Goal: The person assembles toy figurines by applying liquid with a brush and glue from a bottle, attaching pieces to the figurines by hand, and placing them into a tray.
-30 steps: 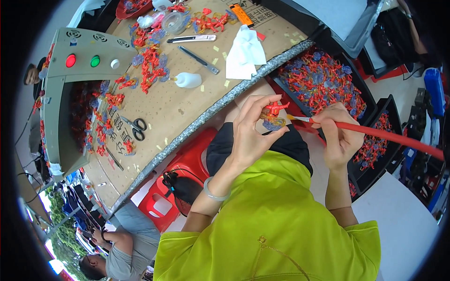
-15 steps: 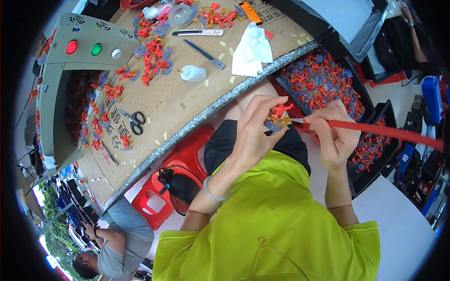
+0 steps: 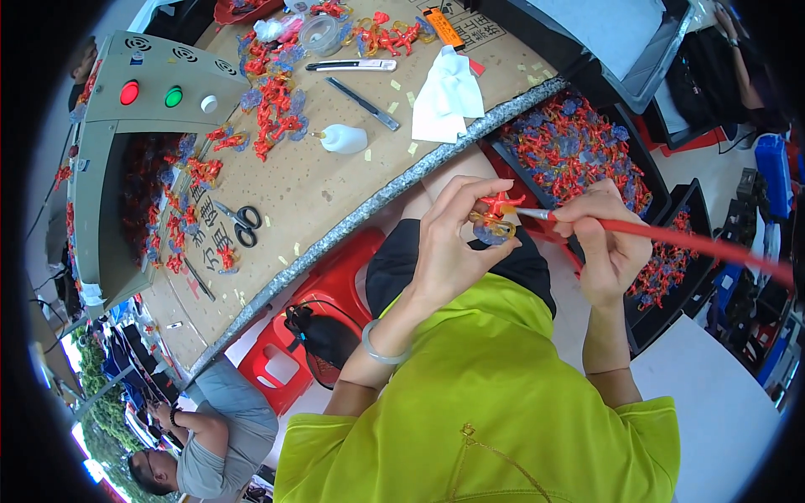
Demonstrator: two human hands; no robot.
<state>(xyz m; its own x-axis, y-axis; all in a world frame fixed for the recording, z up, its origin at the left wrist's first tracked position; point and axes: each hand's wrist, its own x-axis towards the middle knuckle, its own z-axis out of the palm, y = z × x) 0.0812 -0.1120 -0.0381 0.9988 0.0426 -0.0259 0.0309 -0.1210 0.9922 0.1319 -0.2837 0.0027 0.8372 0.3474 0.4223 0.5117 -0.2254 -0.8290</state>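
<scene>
I see left grip (image 3: 453,235) pinching 1 figurine (image 3: 495,220) | right grip (image 3: 605,239) clasping red brush (image 3: 671,235) | slack pinch might drop figurine

On the table (image 3: 293,201), a cloth (image 3: 446,96) lies at the near edge towards the right end. Left of it is a bottle (image 3: 345,139); behind that lie a tool (image 3: 366,106), then a knife (image 3: 351,64). Figurines (image 3: 277,105) lie left of these. Scissors (image 3: 246,222) lie between the cabinet (image 3: 180,84), on the left, and the near edge. Right of that edge, a tray (image 3: 661,208) holds more figurines.
</scene>
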